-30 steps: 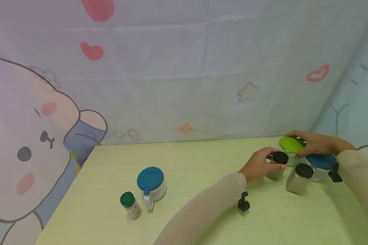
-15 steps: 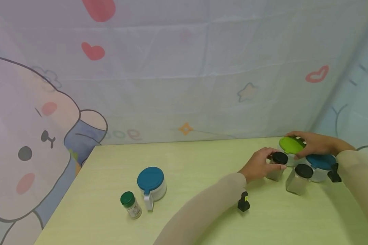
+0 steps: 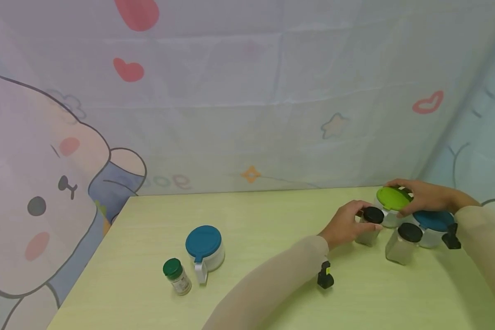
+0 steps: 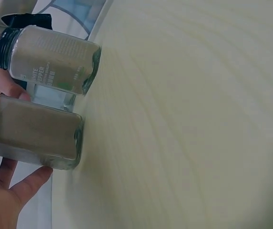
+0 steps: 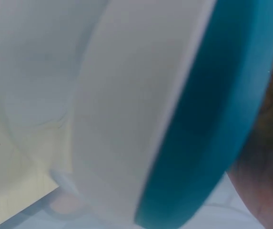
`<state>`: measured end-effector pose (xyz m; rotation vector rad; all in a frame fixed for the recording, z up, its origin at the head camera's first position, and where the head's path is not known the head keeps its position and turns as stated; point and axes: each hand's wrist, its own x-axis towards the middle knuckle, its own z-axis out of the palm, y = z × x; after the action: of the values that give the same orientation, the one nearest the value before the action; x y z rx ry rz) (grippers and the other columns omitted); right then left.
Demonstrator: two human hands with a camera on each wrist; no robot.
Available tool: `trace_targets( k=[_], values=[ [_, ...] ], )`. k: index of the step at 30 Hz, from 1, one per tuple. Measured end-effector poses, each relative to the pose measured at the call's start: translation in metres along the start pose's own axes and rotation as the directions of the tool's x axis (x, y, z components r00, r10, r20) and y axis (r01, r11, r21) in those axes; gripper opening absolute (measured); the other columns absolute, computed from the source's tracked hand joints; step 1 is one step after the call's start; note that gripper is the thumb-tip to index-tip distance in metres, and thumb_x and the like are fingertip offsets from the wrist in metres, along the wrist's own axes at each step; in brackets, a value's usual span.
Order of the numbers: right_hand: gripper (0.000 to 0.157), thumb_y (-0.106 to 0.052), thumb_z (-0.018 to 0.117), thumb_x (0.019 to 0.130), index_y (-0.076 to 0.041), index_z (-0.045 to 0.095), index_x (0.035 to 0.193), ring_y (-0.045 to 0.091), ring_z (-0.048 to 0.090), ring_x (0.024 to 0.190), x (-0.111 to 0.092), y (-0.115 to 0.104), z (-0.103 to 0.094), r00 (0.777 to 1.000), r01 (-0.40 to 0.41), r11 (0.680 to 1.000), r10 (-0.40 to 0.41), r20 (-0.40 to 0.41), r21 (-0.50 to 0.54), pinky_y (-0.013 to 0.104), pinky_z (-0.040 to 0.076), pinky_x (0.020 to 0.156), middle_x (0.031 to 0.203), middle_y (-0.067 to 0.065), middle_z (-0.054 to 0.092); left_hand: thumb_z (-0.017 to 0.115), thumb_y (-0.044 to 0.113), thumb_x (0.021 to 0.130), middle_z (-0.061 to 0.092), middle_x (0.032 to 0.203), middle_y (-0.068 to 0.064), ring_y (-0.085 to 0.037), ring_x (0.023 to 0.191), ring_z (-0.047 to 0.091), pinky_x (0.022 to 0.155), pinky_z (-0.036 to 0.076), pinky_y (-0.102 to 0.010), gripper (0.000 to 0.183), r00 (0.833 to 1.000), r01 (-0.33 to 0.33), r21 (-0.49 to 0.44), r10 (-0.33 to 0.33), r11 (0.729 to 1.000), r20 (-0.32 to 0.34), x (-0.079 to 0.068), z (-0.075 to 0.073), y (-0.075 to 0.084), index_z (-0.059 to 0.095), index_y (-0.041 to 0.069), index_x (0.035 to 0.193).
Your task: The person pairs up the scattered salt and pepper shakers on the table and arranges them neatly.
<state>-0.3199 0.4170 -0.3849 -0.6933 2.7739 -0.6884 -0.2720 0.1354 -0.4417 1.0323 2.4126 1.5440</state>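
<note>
My left hand (image 3: 344, 224) holds a glass spice jar (image 3: 368, 236) with a black lid, thumb on the near side and fingers behind it. In the left wrist view this jar's base is close over the tabletop. A matching jar (image 4: 55, 59), its label reading white pepper, stands just to the right. Farther back, my right hand (image 3: 429, 196) grips a white seasoning pot (image 3: 392, 220) with a green lid, its thumb at the near side. Under the right wrist stands another white pot with a blue lid (image 3: 433, 221), which fills much of the right wrist view.
On the left of the pale table (image 3: 272, 220) stand a second blue-lidded pot (image 3: 203, 241) with a white handle and a small green-capped shaker (image 3: 177, 276). A printed cloth (image 3: 231, 101) hangs along the back edge.
My left hand and its jar have shifted slightly left, away from the green-lidded pot. The right hand keeps its hold there. The head view has moved a little.
</note>
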Motion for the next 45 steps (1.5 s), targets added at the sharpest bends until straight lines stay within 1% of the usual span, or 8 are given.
trace_targets(
  k=[6,11,17,22,27,35,38,45],
  values=[
    [0.083,-0.028,0.086,0.081,-0.004,0.044,0.148,0.034,0.053,0.115,-0.001,-0.004,-0.002,1.0,0.01,1.0,-0.01,0.003,0.005,0.043,0.05,0.084,0.141,0.024,0.048,0.078,0.03,0.091,0.061,0.12,0.013,0.001,0.1,0.056,0.085,0.049,-0.015,0.042,1.0,-0.01,0.008,0.01,1.0,-0.009,-0.005,-0.004,0.002,0.063,0.019,0.129],
    [0.086,-0.027,0.087,0.08,-0.004,0.041,0.149,0.037,0.053,0.118,0.001,-0.009,-0.005,1.0,0.022,1.0,-0.022,0.012,0.009,0.037,0.052,0.081,0.141,0.023,0.049,0.078,0.031,0.091,0.061,0.119,0.012,0.001,0.1,0.056,0.084,0.05,-0.015,0.042,1.0,-0.022,0.009,0.022,1.0,-0.02,-0.009,-0.014,0.005,0.062,0.019,0.128],
    [0.084,-0.024,0.086,0.08,-0.007,0.042,0.149,0.033,0.054,0.116,0.0,-0.015,-0.008,0.999,0.034,0.999,-0.035,0.026,0.029,0.034,0.053,0.078,0.138,0.016,0.052,0.077,0.031,0.092,0.061,0.12,0.012,0.002,0.1,0.056,0.083,0.05,-0.015,0.042,0.999,-0.039,0.012,0.04,0.999,-0.021,-0.013,-0.023,0.007,0.062,0.019,0.13],
    [0.084,-0.024,0.087,0.08,-0.008,0.042,0.15,0.032,0.053,0.117,0.0,-0.021,-0.009,0.998,0.04,0.998,-0.041,0.039,0.04,0.033,0.054,0.078,0.138,0.014,0.052,0.077,0.031,0.093,0.06,0.123,0.01,0.001,0.1,0.056,0.083,0.05,-0.014,0.042,0.998,-0.05,0.017,0.051,0.999,-0.049,-0.017,-0.03,0.007,0.062,0.018,0.13],
    [0.086,-0.026,0.089,0.078,-0.01,0.043,0.148,0.031,0.053,0.117,0.001,-0.031,-0.011,0.998,0.052,0.999,-0.052,0.042,0.006,0.031,0.053,0.08,0.138,0.013,0.052,0.078,0.029,0.092,0.061,0.121,0.007,0.0,0.1,0.056,0.085,0.049,-0.015,0.042,0.996,-0.056,0.034,0.059,0.998,-0.072,-0.023,-0.037,0.006,0.062,0.017,0.129],
    [0.084,-0.026,0.09,0.076,-0.014,0.046,0.147,0.022,0.053,0.111,0.006,-0.044,-0.013,0.994,0.096,0.995,-0.095,0.053,-0.003,0.031,0.052,0.082,0.134,0.006,0.054,0.079,0.026,0.091,0.061,0.123,0.008,-0.002,0.1,0.057,0.083,0.05,-0.017,0.043,0.996,-0.032,0.017,0.033,0.999,-0.083,-0.034,-0.05,0.004,0.062,0.018,0.13],
    [0.084,-0.026,0.09,0.076,-0.016,0.047,0.146,0.02,0.053,0.111,0.007,-0.048,-0.013,0.993,0.105,0.994,-0.105,0.057,-0.005,0.035,0.052,0.087,0.133,0.004,0.054,0.079,0.025,0.091,0.062,0.122,0.008,-0.002,0.1,0.057,0.083,0.051,-0.017,0.042,0.996,-0.031,0.014,0.032,0.999,-0.085,-0.038,-0.056,0.004,0.062,0.018,0.129],
    [0.083,-0.026,0.09,0.077,-0.013,0.046,0.147,0.021,0.052,0.117,0.01,-0.06,-0.013,0.984,0.151,0.988,-0.154,0.086,0.037,0.058,0.049,0.099,0.136,0.006,0.052,0.08,0.024,0.091,0.063,0.121,0.007,-0.003,0.101,0.058,0.085,0.051,-0.017,0.042,0.996,-0.042,0.028,0.045,0.999,-0.081,-0.046,-0.066,0.004,0.063,0.017,0.128]
  ],
)
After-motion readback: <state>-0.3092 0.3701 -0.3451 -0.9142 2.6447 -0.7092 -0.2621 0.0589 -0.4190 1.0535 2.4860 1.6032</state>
